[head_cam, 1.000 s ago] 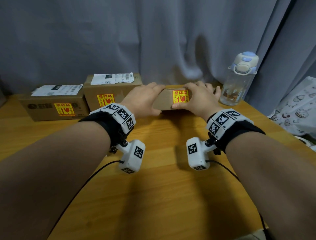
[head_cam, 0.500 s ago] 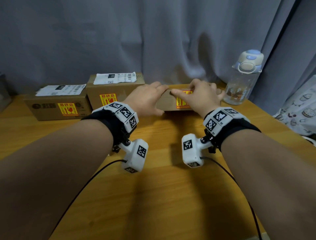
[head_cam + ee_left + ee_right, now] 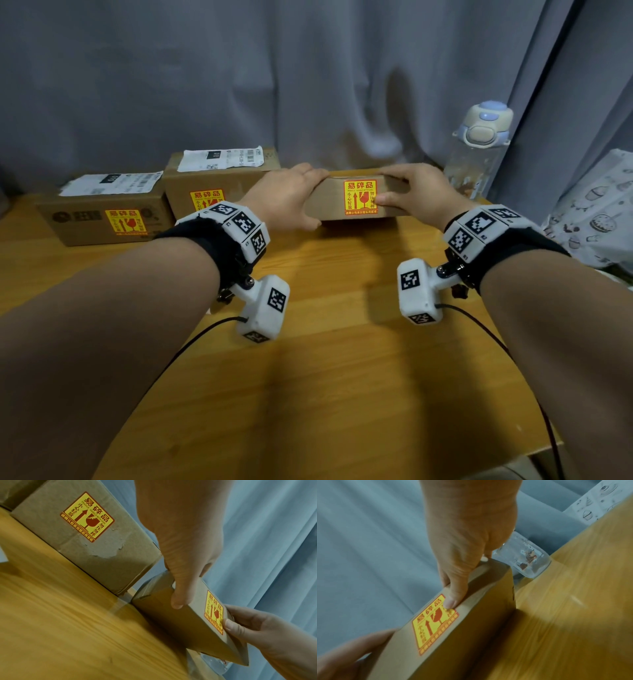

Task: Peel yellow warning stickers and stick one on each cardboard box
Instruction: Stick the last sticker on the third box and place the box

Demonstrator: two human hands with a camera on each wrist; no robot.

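A small cardboard box (image 3: 325,207) stands on the wooden table (image 3: 325,359) near the back, with a yellow warning sticker (image 3: 360,197) on its front face. My left hand (image 3: 291,200) grips its left end, fingers over the top and thumb (image 3: 176,599) on the front. My right hand (image 3: 416,195) grips the right end, its thumb (image 3: 452,601) pressing the sticker's (image 3: 433,623) right edge. Two larger boxes stand to the left: a middle box (image 3: 219,181) and a left box (image 3: 96,222). Each carries a yellow sticker (image 3: 125,221) on its front.
A clear water bottle (image 3: 479,150) with a pale lid stands just right of the small box, close to my right hand. A grey curtain (image 3: 308,85) hangs behind the table. A patterned white bag (image 3: 596,212) lies beyond the table's right edge.
My right hand has slid right off the sticker, which now shows in full. Its thumb has come down onto the sticker's right edge. My left hand keeps its hold.
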